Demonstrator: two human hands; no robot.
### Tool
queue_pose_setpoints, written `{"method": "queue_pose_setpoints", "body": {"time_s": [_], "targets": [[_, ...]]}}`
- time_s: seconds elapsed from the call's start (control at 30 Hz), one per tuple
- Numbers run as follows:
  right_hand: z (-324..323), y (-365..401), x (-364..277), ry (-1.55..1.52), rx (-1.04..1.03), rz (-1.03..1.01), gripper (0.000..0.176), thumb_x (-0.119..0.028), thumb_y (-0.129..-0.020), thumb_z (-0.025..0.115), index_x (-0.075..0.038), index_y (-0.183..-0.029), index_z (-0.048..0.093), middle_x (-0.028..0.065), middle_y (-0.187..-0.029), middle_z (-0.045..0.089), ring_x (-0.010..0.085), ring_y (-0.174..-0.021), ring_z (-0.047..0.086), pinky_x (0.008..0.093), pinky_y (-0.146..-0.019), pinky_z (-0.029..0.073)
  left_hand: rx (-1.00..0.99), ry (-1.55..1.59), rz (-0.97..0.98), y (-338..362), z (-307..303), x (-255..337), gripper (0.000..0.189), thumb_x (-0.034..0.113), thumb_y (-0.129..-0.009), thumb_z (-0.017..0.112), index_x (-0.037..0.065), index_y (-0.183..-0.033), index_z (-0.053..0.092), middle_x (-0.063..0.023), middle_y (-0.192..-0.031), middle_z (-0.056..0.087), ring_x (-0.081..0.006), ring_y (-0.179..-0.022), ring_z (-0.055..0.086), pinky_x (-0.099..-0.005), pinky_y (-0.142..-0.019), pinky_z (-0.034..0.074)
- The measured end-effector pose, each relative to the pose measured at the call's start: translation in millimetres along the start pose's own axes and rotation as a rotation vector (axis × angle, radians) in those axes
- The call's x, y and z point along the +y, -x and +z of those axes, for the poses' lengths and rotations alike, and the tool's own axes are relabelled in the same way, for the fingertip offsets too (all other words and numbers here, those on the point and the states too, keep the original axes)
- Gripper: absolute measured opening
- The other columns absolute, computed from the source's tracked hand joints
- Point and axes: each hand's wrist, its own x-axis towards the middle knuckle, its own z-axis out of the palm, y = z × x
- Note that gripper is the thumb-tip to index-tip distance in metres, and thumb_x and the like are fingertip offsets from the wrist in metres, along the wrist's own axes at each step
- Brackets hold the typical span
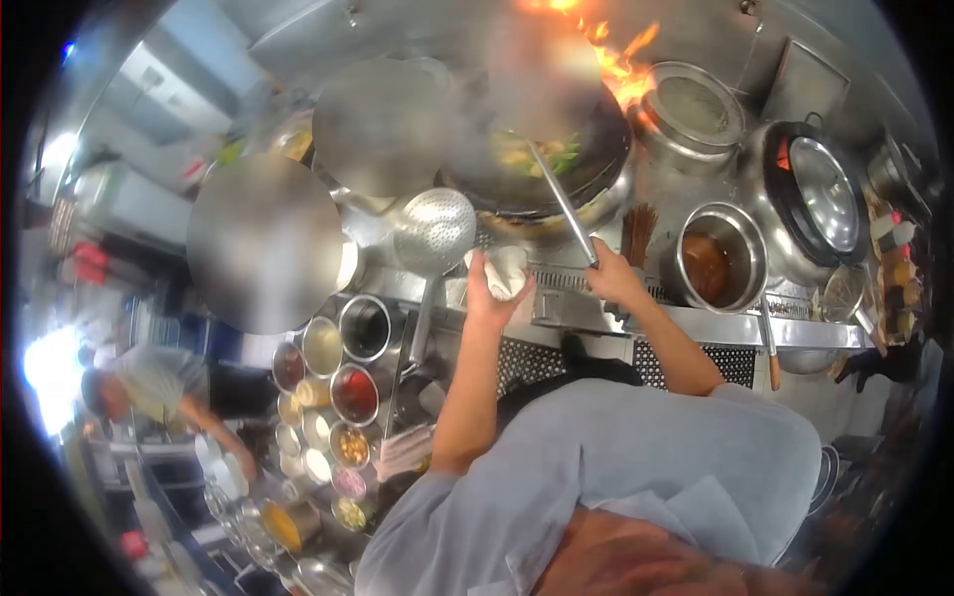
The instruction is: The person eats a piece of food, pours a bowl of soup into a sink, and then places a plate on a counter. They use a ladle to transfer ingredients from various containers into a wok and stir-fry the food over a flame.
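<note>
My left hand (497,294) is closed around a folded white cloth (507,272) in front of the wok. The metal handle of a long ladle (564,204) is gripped in my right hand (614,278). Its far end reaches into the black wok (601,169), where green and yellow food (545,157) lies. Steam blurs the wok's back part, and flames (621,70) rise at its back right. A perforated strainer (435,231) rests just left of my left hand, its handle pointing toward me.
Left of my arm stand several containers, one with red sauce (355,394). A pot of brown liquid (708,266) and a lidded pot (823,196) are on the right. Another person (164,382) stands at the far left.
</note>
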Motion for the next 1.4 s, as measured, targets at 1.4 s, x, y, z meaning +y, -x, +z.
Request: {"method": "queue_pose_setpoints", "body": {"time_s": [1.4], "targets": [[-83, 55, -128, 0.412, -0.125, 0.048, 0.056, -0.008, -0.075, 0.056, -0.005, -0.131, 0.051, 0.0137, -0.064, 0.059, 0.0193, -0.052, 0.058, 0.0333, -0.052, 0.045, -0.071, -0.143, 0.063, -91, 17, 11, 0.023, 0.008, -0.083, 0.055, 0.008, -0.105, 0.051, -0.0070, -0.084, 0.060, -0.0224, -0.068, 0.062, -0.0409, -0.055, 0.052]]}}
